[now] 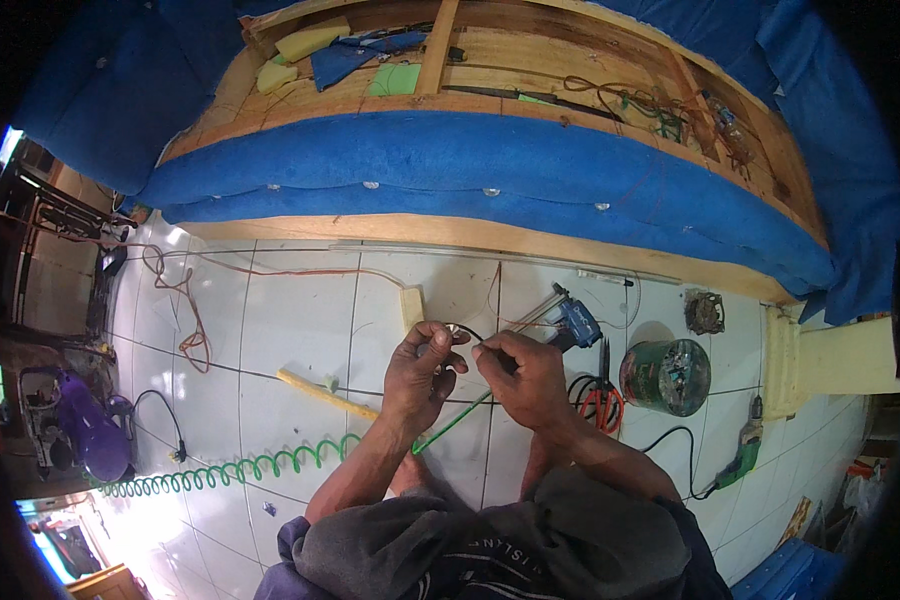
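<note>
In front of my body, my left hand (425, 375) is closed, with thumb and fingertips pinched. My right hand (523, 378) is closed beside it. A short, thin black cord (467, 331) curves between the two sets of fingertips, and both hands pinch it. Something small and pale shows at the left fingertips, too small to name. Just beyond my right hand lies a blue staple gun (576, 320) on the tiles. Scissors with red-orange handles (602, 407) rest to the right of that hand, partly hidden by my forearm.
Ahead stands a wooden sofa frame (433, 50) with blue upholstery (420, 160). A dark green bucket (645, 375) and green drill (745, 455) are at right. A green coiled hose (240, 472), yellow foam strip (325, 393), orange cord (192, 320) and purple machine (92, 425) lie left.
</note>
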The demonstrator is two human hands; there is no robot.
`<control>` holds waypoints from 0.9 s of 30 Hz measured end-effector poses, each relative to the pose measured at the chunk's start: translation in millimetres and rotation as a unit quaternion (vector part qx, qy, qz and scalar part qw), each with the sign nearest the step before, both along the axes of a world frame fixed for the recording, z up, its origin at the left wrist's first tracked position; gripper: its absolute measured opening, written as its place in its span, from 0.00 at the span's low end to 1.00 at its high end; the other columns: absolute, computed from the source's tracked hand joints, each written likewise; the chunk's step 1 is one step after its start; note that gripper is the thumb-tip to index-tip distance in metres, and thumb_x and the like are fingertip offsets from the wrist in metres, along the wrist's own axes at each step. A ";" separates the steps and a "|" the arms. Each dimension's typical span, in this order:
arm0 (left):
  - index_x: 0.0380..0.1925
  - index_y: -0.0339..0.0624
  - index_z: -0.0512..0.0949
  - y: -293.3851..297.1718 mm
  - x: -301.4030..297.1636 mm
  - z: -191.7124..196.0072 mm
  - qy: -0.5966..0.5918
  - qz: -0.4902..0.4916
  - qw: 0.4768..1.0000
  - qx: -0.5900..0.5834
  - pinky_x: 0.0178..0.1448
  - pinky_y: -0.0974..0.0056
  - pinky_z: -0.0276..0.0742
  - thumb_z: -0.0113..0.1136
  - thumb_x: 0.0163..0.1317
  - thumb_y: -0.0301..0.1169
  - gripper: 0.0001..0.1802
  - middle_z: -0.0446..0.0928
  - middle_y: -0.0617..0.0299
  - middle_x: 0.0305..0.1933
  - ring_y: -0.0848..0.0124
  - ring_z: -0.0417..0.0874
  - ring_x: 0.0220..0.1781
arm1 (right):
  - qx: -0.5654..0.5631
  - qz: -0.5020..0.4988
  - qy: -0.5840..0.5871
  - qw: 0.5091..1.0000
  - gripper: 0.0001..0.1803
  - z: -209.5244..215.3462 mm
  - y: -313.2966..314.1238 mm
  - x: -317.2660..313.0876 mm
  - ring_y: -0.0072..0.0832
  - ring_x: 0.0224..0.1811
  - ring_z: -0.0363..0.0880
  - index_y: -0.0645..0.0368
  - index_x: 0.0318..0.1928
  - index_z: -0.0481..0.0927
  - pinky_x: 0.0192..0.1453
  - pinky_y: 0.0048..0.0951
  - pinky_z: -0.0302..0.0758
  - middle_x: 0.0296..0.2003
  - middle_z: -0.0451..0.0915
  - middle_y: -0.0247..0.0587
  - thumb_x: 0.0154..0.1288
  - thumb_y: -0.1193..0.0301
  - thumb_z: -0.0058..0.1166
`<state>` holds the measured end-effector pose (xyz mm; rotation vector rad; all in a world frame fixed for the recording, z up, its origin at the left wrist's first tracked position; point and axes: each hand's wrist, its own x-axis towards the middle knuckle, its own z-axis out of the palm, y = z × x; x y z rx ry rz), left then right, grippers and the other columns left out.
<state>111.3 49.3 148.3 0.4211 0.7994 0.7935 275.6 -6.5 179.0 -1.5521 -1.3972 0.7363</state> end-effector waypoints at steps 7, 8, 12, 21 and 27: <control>0.43 0.48 0.77 -0.4 0.0 -0.4 0.015 0.015 1.000 0.000 0.21 0.76 0.62 0.67 0.68 0.38 0.11 0.83 0.57 0.46 0.73 0.83 0.32 | 0.010 -0.009 0.001 1.000 0.07 3.0 0.3 4.9 0.26 0.24 0.77 0.64 0.35 0.82 0.28 0.30 0.72 0.24 0.80 0.42 0.67 0.72 0.62; 0.43 0.48 0.77 0.1 -0.2 -0.1 0.015 0.023 1.000 -0.005 0.21 0.76 0.62 0.68 0.68 0.38 0.11 0.83 0.57 0.46 0.73 0.82 0.32 | 0.002 -0.004 -0.009 1.000 0.07 3.1 0.2 5.8 0.32 0.25 0.81 0.63 0.36 0.82 0.29 0.33 0.75 0.26 0.81 0.44 0.66 0.72 0.62; 0.42 0.48 0.77 0.8 -0.1 0.4 0.013 0.023 1.000 -0.008 0.21 0.76 0.62 0.68 0.68 0.39 0.11 0.83 0.57 0.46 0.73 0.82 0.32 | 0.020 -0.014 -0.001 1.000 0.08 2.0 0.8 4.3 0.20 0.22 0.73 0.65 0.34 0.81 0.27 0.27 0.69 0.23 0.78 0.40 0.66 0.73 0.62; 0.42 0.48 0.76 -0.1 0.2 -4.1 0.013 0.015 1.000 0.009 0.21 0.76 0.63 0.67 0.69 0.38 0.11 0.84 0.57 0.47 0.73 0.82 0.32 | -0.003 0.001 0.016 1.000 0.07 1.0 0.6 1.3 0.20 0.22 0.74 0.65 0.35 0.82 0.27 0.28 0.70 0.23 0.79 0.40 0.66 0.73 0.62; 0.43 0.47 0.76 -2.2 2.0 -5.3 0.021 0.015 0.999 0.023 0.20 0.76 0.63 0.67 0.69 0.36 0.10 0.84 0.58 0.45 0.74 0.82 0.30 | -0.027 0.000 0.012 1.000 0.07 0.6 1.0 1.2 0.24 0.24 0.77 0.63 0.37 0.84 0.29 0.29 0.72 0.25 0.80 0.42 0.67 0.71 0.62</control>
